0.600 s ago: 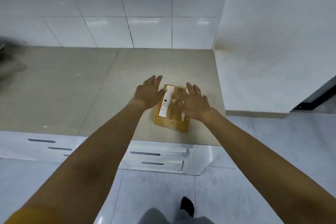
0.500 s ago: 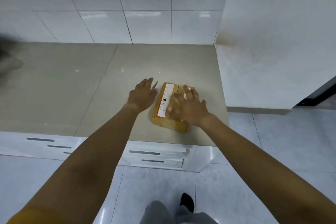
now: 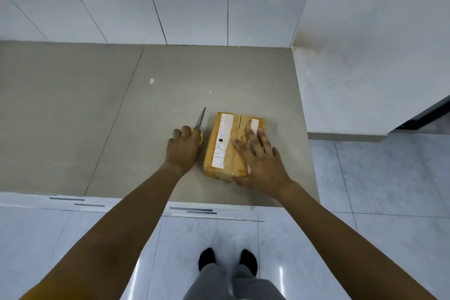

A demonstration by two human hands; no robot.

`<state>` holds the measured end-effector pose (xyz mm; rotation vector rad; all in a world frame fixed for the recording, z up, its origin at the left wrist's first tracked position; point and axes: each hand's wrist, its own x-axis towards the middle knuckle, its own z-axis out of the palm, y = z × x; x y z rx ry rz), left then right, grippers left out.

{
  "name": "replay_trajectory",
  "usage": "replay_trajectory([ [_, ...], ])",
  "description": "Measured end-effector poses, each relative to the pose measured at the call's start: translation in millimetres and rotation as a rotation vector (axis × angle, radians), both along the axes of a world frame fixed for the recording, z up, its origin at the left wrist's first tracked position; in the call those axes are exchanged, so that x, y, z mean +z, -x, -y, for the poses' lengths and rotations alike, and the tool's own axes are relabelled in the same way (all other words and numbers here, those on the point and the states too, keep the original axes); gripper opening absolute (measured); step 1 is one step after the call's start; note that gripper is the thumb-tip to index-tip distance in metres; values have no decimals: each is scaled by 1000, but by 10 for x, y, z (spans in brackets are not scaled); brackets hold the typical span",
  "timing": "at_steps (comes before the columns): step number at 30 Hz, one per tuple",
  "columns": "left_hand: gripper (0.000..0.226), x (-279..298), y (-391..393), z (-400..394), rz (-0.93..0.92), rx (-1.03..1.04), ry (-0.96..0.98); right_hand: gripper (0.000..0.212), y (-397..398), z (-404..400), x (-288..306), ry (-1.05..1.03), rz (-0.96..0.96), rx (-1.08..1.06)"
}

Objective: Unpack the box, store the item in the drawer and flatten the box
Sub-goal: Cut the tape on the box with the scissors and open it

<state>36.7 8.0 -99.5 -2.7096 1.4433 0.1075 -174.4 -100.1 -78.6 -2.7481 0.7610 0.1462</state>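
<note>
A small brown cardboard box [image 3: 226,143], taped and carrying white labels, lies on the beige countertop [image 3: 170,85] near its front right corner. My right hand [image 3: 260,161] rests flat on the box's right half, fingers spread, pressing it down. Just left of the box, my left hand [image 3: 183,147] is curled around the yellow handles of a pair of scissors [image 3: 200,122], whose closed blades point away from me and lie on the counter. Drawer fronts [image 3: 192,210] with dark handles run below the counter's front edge.
A white tiled wall [image 3: 194,7] backs the counter. A tall white panel [image 3: 370,56] stands at the counter's right end. More drawer fronts [image 3: 73,201] sit lower left. My feet [image 3: 226,259] stand on the glossy tiled floor.
The camera has tilted further down. My left hand slid off the box to the left and closed on the scissors. My right hand stayed flat on the box.
</note>
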Motion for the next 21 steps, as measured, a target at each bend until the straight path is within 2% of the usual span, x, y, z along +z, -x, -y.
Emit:
replay_trajectory([
  [2, 39, 15, -19, 33, -6, -16, 23, 104, 25, 27, 5, 0, -3, 9],
  [5, 45, 44, -86, 69, 38, -28, -66, 104, 33, 43, 13, 26, -37, 6],
  [9, 31, 132, -156, 55, -18, -20, -106, 107, 3, -48, 38, 35, -33, -55],
  [10, 28, 171, -177, 33, -85, 5, -78, 109, -7, -83, 36, 24, -21, -75],
  [12, 17, 288, -217, -58, -297, 14, 97, 113, -13, -141, 19, 2, 2, -107],
  [14, 9, 464, -218, -262, -488, -127, 279, 114, 1, -189, -6, 25, 6, -118],
  [15, 8, 558, -209, -400, -550, -221, 296, 113, 5, -199, -20, 48, 11, -117],
  [16, 10, 625, -190, -551, -633, -292, 259, 111, 7, -204, -33, 69, 21, -112],
  [18, 13, 668, -136, -808, -769, -345, 57, 109, 5, -206, -45, 81, 45, -106],
  [21, 21, 582, -95, -975, -729, -347, -107, 112, 4, -208, -60, 72, 60, -102],
])
